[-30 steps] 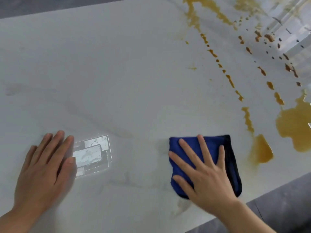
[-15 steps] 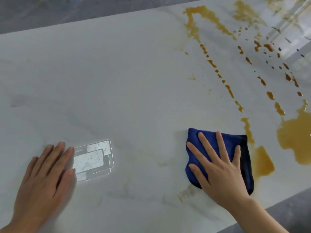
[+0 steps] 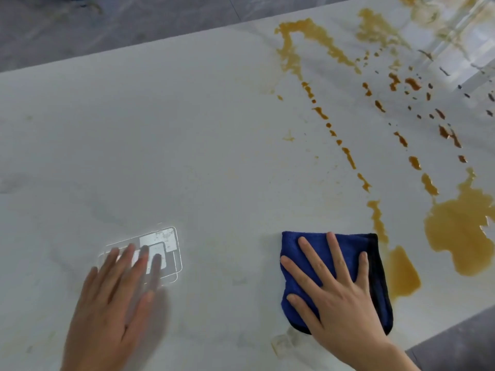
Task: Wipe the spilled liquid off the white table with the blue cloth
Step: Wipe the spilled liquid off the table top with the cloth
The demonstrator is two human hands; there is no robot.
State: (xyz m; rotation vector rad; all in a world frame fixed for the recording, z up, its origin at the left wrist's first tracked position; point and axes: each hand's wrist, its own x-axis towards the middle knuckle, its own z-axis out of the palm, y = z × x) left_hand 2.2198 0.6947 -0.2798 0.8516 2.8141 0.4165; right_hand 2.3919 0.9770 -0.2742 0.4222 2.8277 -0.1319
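Observation:
A folded blue cloth (image 3: pixel 313 245) lies flat on the white table (image 3: pixel 187 143) near its front edge. My right hand (image 3: pixel 340 298) presses on it with fingers spread and straight. Just right of the cloth is a brown puddle (image 3: pixel 401 274). A bigger pool of spilled liquid (image 3: pixel 458 231) lies further right, and trails of drops (image 3: pixel 348 156) run toward the far edge. My left hand (image 3: pixel 112 298) rests flat on the table at the lower left, slightly blurred.
A bright rectangular light reflection (image 3: pixel 160 245) sits on the table under my left fingertips. Grey floor (image 3: pixel 107 25) shows beyond the far edge and at the lower right corner (image 3: pixel 460 346). Faint wet smears (image 3: pixel 284 344) mark the surface in front of the cloth.
My right hand slid the cloth to the right, toward the brown puddle. My left hand shifted forward over the light reflection.

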